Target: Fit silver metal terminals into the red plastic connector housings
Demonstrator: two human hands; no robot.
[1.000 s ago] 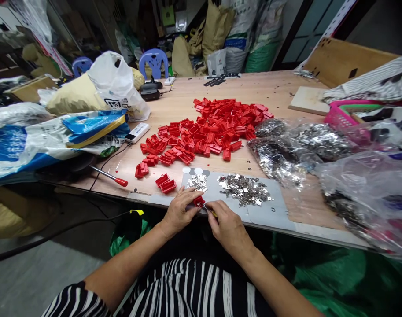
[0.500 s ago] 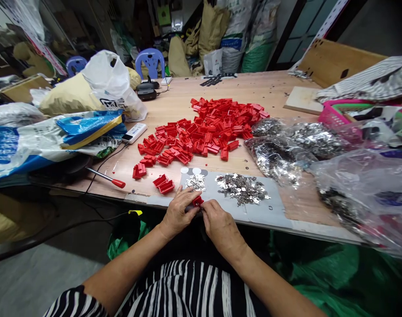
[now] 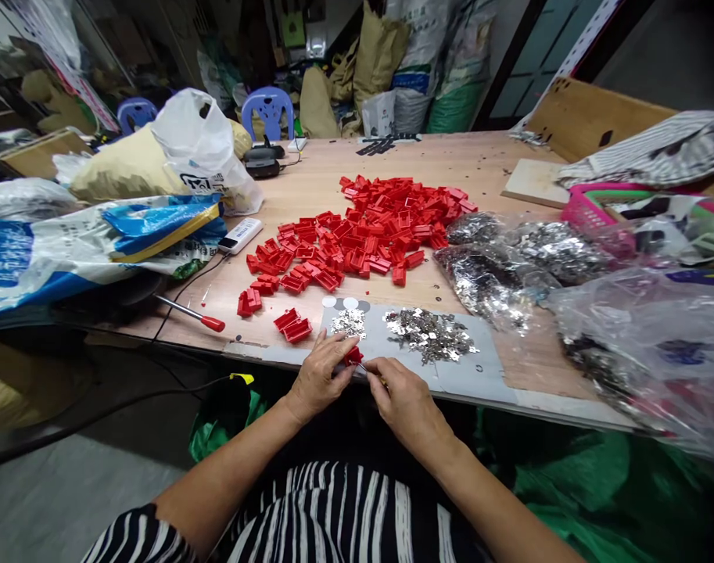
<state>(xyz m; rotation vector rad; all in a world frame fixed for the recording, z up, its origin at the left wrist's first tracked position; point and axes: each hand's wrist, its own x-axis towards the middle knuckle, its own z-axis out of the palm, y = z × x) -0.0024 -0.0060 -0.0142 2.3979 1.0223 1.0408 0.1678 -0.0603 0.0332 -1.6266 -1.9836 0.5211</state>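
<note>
My left hand [image 3: 321, 377] is closed on a small red plastic housing [image 3: 353, 356], held at the table's front edge between thumb and fingers. Pinched in my right hand [image 3: 404, 399] is a thin metal tool [image 3: 363, 367], its tip at the housing; its kind is too small to make out. Just beyond my hands, a small pile of shiny metal pieces [image 3: 349, 322] and a larger pile of metal clips [image 3: 430, 335] lie on a grey mat [image 3: 491, 367]. Two more red housings [image 3: 293, 326] rest left of the mat, and a big heap of them [image 3: 385, 223] spreads behind.
Clear bags of metal parts [image 3: 486, 281] lie to the right, near a pink basket [image 3: 591, 205]. A red-tipped lever [image 3: 212, 322] juts out at left, below a white device [image 3: 239, 235] and stuffed sacks [image 3: 87, 242]. A black cable [image 3: 127, 410] hangs by the left edge.
My right hand has drawn back slightly to the right, and the thin tool's metal shaft now shows between it and the red housing. My left hand keeps its hold.
</note>
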